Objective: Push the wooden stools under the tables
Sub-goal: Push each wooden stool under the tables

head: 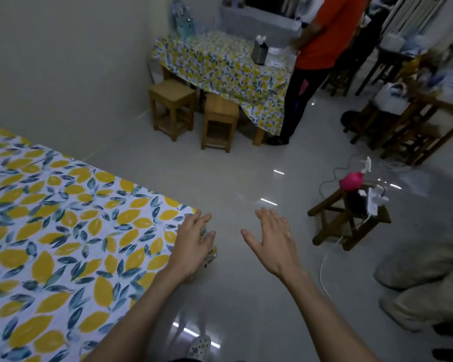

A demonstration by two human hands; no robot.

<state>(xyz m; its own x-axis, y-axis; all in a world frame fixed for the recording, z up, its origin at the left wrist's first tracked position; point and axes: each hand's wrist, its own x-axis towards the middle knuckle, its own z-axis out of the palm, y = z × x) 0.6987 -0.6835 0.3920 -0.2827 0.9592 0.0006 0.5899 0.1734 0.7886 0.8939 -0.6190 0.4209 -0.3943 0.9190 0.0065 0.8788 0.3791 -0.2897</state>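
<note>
Two light wooden stools stand at the far table [220, 61], which wears a lemon-print cloth. The left stool [171, 94] is out beside the table's corner; the right stool [220, 111] is partly under the cloth's edge. A near table [63, 231] with the same cloth fills the lower left. My left hand [192, 241] hovers open over that table's right corner, fingers spread. My right hand [272, 239] is open above the bare floor, holding nothing. No stool shows under the near table from here.
A dark wooden stool [348, 218] at right carries a pink object and white cables trailing on the floor. A person in an orange shirt [324, 32] stands by the far table. More dark stools and tables [408, 131] crowd the far right. Sacks [424, 283] lie at lower right.
</note>
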